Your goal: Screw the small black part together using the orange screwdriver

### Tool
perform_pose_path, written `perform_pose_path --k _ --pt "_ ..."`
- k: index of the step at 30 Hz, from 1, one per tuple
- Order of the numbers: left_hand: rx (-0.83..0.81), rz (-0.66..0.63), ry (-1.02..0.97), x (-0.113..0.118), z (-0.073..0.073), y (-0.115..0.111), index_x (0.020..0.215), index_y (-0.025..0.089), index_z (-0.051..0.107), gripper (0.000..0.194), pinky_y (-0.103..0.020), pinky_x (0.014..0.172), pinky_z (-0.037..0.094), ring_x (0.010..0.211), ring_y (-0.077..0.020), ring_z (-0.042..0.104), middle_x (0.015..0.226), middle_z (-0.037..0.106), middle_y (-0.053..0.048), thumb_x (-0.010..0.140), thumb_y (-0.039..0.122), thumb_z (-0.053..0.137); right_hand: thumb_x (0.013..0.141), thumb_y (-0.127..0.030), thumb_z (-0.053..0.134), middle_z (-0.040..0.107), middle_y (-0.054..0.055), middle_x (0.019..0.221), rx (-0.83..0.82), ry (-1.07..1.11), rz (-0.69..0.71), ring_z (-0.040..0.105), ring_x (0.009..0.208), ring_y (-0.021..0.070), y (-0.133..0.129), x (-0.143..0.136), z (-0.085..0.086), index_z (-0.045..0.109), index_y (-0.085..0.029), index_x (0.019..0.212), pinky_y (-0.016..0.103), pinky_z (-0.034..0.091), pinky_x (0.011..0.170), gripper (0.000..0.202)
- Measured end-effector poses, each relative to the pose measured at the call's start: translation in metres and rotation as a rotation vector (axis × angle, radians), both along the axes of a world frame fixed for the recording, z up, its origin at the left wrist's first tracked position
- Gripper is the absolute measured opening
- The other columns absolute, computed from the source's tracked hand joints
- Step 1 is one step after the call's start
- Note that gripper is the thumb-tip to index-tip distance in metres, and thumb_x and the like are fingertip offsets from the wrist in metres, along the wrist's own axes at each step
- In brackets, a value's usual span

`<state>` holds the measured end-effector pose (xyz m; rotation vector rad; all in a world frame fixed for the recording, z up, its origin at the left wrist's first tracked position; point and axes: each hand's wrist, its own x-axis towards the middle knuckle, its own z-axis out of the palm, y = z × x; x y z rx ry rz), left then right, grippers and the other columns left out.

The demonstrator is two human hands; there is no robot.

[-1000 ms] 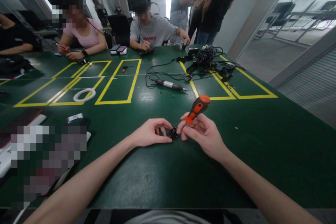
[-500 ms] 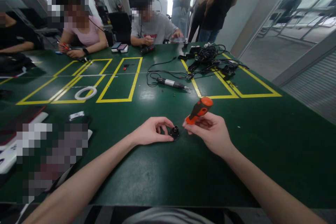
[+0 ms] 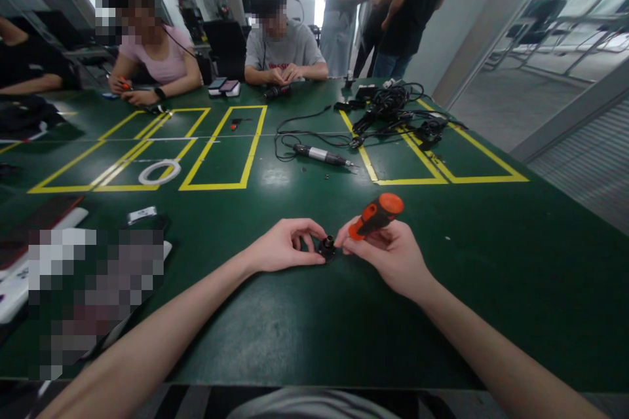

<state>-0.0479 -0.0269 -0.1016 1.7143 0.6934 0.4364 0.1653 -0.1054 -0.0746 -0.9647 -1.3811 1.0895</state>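
Note:
My left hand (image 3: pixel 287 245) rests on the green table and grips a small round black part (image 3: pixel 327 247) between thumb and fingers. A short metallic-looking cylinder stands up from the middle of that part. My right hand (image 3: pixel 388 255) is closed around a screwdriver (image 3: pixel 377 215) with an orange and dark handle. The handle leans up and to the right. Its shaft and tip are hidden by my fingers or too fine to make out. The right fingertips are close beside the black part; whether they touch it I cannot tell.
Beyond my hands lies a corded electric screwdriver (image 3: pixel 322 155), with tangled black cables (image 3: pixel 388 105) behind it. A white ring (image 3: pixel 160 172) lies among yellow tape outlines. Pixelated items (image 3: pixel 108 281) are at the left. Across the table sit co-workers (image 3: pixel 285 52).
My right hand has shifted slightly left toward the black part, and the screwdriver handle tilts further right. My left hand stays put. The co-worker opposite has brought both hands together.

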Motion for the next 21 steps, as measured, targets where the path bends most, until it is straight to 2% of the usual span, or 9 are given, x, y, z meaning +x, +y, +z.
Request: perform_pose_path --k 8,11,15,21 --pt "0.031 -0.016 0.016 0.0 0.001 -0.001 0.108 0.014 0.071 0.039 -0.021 0.061 0.044 0.073 -0.0118 0.066 0.093 0.075 -0.004 0.077 0.035 0.084 0.093 -0.053 0.075 0.072 0.006 0.079 0.015 0.023 0.066 0.066 0.062 0.0155 -0.001 0.001 0.001 0.072 -0.018 0.09 0.03 0.06 0.063 0.035" --pt "0.113 -0.007 0.026 0.0 0.001 -0.004 0.109 0.015 0.07 0.036 -0.021 0.059 0.044 0.068 -0.0104 0.064 0.088 0.074 -0.003 0.08 0.033 0.081 0.089 -0.05 0.082 0.074 0.006 0.084 0.03 0.068 0.059 0.067 0.066 0.0154 -0.002 -0.001 -0.002 0.07 -0.02 0.096 0.03 0.061 0.067 0.034" --pt "0.241 0.012 0.063 0.003 0.003 -0.01 0.108 0.017 0.069 0.034 -0.02 0.056 0.042 0.062 -0.0098 0.06 0.077 0.069 0.002 0.079 0.031 0.08 0.085 -0.05 0.085 0.071 0.004 0.081 0.023 0.033 0.043 0.064 0.065 0.0152 -0.002 -0.002 -0.003 0.07 -0.019 0.088 0.03 0.06 0.066 0.034" --pt "0.23 0.037 0.107 0.006 0.003 -0.014 0.101 0.018 0.066 0.031 -0.021 0.059 0.04 0.064 -0.01 0.057 0.074 0.064 0.004 0.08 0.036 0.081 0.094 -0.053 0.075 0.066 0.003 0.074 0.037 -0.001 0.06 0.062 0.056 0.0143 -0.002 -0.001 0.002 0.072 -0.019 0.085 0.029 0.056 0.056 0.035"
